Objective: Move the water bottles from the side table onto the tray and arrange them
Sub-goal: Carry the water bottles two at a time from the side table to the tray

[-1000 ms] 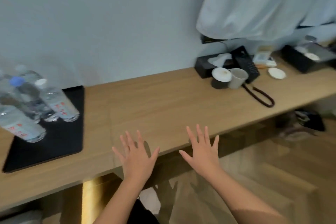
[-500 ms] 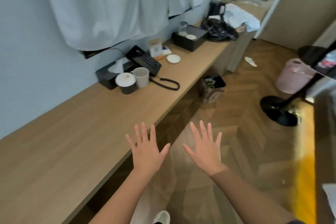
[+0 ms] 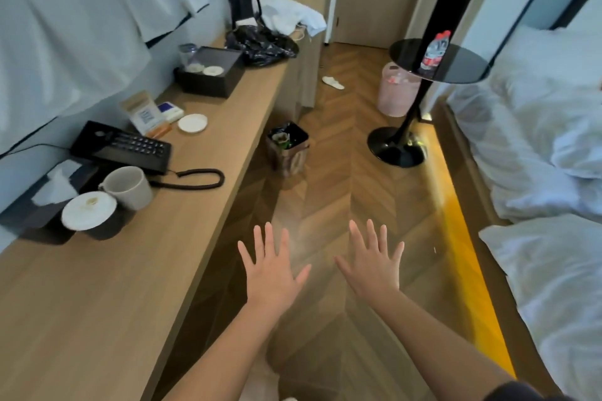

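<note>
Both hands are spread flat with the fingers wide apart and hold nothing: the left hand (image 3: 272,273) and the right hand (image 3: 371,265) hang over the wooden floor in the lower centre of the frame. One water bottle (image 3: 435,50) stands upright on the round black side table (image 3: 462,67) in the upper right, well apart from the hands.

Both hands, left hand (image 3: 273,273) and right hand (image 3: 371,265), outstretched, fingers spread, empty.
</note>
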{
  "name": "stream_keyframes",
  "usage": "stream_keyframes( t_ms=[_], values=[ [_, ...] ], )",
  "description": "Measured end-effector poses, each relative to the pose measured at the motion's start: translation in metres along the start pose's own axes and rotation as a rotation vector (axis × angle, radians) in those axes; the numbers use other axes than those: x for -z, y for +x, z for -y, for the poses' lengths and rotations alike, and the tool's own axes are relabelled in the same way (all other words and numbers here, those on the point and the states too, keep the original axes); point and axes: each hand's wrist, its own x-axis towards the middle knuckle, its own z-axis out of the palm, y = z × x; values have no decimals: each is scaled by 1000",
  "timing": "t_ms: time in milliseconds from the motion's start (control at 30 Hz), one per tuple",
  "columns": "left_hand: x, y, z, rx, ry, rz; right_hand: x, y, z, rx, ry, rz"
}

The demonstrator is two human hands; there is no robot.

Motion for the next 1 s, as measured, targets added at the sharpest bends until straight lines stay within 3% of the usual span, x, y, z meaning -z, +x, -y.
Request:
stream_keyframes(
  t_ms=[433,600,1000],
  values=[
    [9,94,-58,-146,5,-7,27,68,-66,-159,27,-136],
    [16,142,-111,-201,-65,36,41,110,-119,-148,12,-123],
    [41,241,-258,-188,-53,-34,104,214,-255,-100,65,-102]
  ],
)
